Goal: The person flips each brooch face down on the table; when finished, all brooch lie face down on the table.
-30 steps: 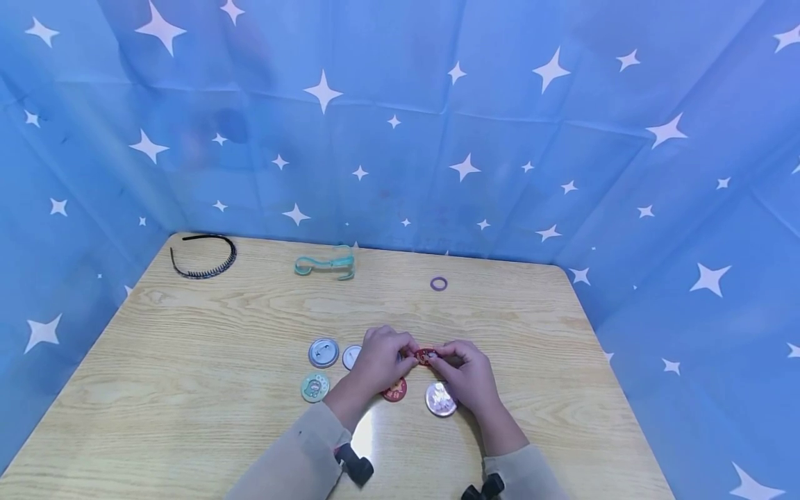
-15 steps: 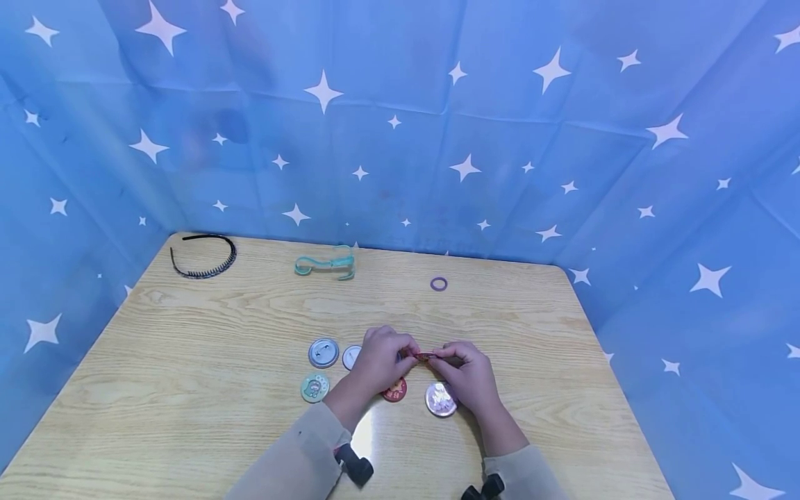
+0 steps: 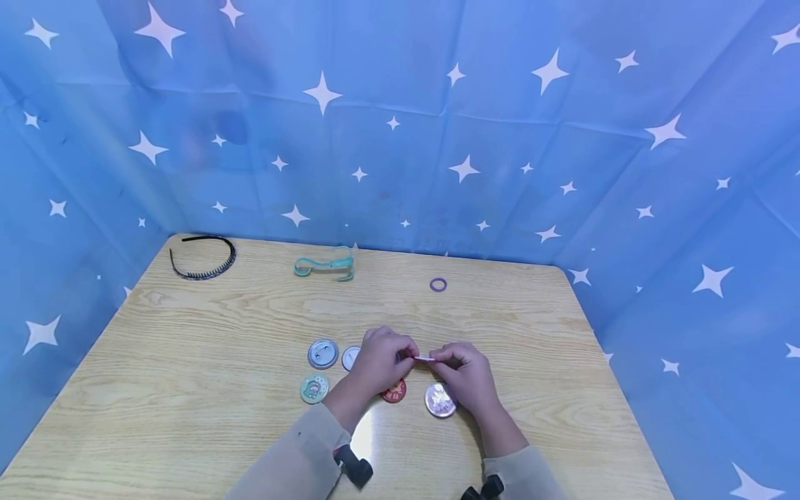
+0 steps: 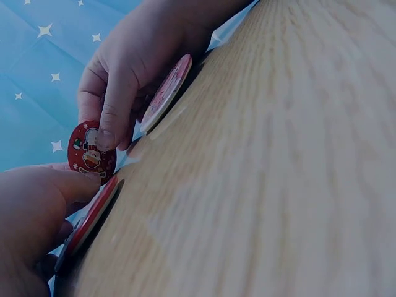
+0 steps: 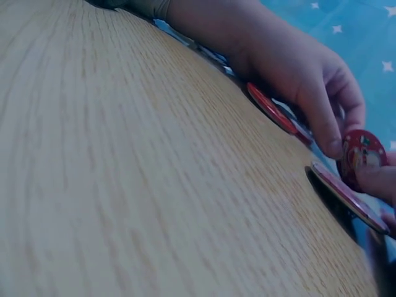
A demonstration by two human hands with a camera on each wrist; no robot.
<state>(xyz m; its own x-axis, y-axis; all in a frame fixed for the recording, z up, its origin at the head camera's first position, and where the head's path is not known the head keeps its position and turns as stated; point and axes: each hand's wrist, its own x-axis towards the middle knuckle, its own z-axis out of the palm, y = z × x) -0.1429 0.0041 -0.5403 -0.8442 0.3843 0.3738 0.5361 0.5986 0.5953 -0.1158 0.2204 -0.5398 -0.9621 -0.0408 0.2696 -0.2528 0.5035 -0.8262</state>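
A small red round pin badge with a cartoon figure is held just over the table by both hands. My left hand pinches one edge between thumb and fingers, and my right hand pinches the opposite edge. From the head view the badge appears nearly edge-on, as a thin pale line. Beneath the left wrist lies another red badge, partly covered. A shiny pink badge rests right beside the right hand.
Left of the left hand lie two badges with metal backs up, one larger and one smaller, plus a green badge. Toward the back are a black headband, a teal strap-like item and a purple ring.
The held red badge has tilted between the fingers: its patterned face showed a second ago, and now it is nearly edge-on in the head view. Both hands stay in place.
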